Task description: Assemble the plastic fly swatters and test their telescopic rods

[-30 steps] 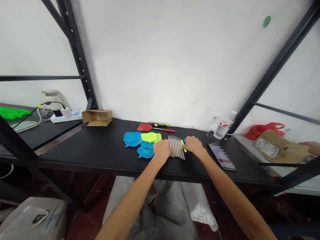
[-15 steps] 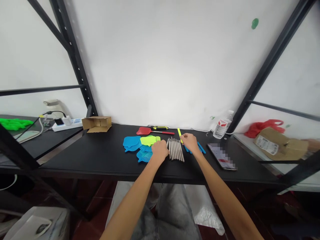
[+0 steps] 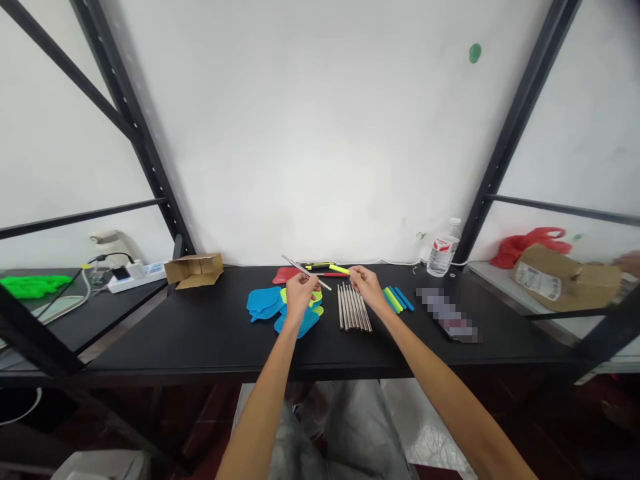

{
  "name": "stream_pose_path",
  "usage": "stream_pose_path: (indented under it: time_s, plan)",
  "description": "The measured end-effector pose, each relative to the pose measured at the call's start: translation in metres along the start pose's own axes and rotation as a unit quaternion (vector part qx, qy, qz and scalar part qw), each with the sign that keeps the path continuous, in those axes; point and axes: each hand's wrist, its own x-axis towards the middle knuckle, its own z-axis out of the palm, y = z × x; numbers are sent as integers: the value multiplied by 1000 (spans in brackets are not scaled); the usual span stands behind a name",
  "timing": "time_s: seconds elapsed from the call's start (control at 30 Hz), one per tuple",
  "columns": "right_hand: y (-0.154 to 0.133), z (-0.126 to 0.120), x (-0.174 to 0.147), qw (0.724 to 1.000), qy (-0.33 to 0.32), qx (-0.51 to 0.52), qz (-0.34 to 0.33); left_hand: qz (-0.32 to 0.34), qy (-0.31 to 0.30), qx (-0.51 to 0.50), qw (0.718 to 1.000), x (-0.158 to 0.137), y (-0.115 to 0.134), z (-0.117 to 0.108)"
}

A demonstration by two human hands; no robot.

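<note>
**Fingers occupied on both sides**

The left hand's (image 3: 301, 293) fingers are pinched around a slim metal rod (image 3: 293, 263), with hardly any gap between them. The right hand's (image 3: 366, 281) fingers grip the end of a yellow handle (image 3: 339, 269) just as closely. From where I stand, the rod slants above the left side of the row of metal rods (image 3: 354, 308), and the handle reaches leftward over the row's far end; the two pieces are near each other but apart.

Half a second ago the left hand is down at the row's left edge and the handle stands nearly upright; now the rod is raised in plain view and the handle is tipped sideways. To me, that means both pieces are ready to be worked on together.

On the table (image 3: 200, 340), blue mesh heads (image 3: 264, 302) lie left of the row, partly under the left hand. Loose blue and yellow handles (image 3: 399, 299) lie just right of it. A red swatter (image 3: 284, 275) is beyond the row to its left; a bottle (image 3: 442, 255) stands well off to its right.
</note>
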Motion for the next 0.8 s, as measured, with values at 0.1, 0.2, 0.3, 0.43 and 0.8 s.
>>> stream_pose_path:
  time_s: [0.1, 0.2, 0.3, 0.43, 0.8]
  plan:
    - [-5, 12, -16, 999, 19, 9, -33, -2, 46, -95, 994, -1, -12, -4]
    - [-8, 17, -30, 998, 5, -30, -52, 25, 92, -149, 984, 0, -24, -8]
    - [-8, 16, -34, 997, -8, -51, -57, 33, 120, -185, 975, 2, -30, -12]
    - [-6, 15, -33, 997, -15, -50, -61, 22, 104, -205, 973, 3, -34, -14]
    - [-4, 15, -33, 996, -31, -5, -81, 15, 34, -220, 975, -2, -33, -11]
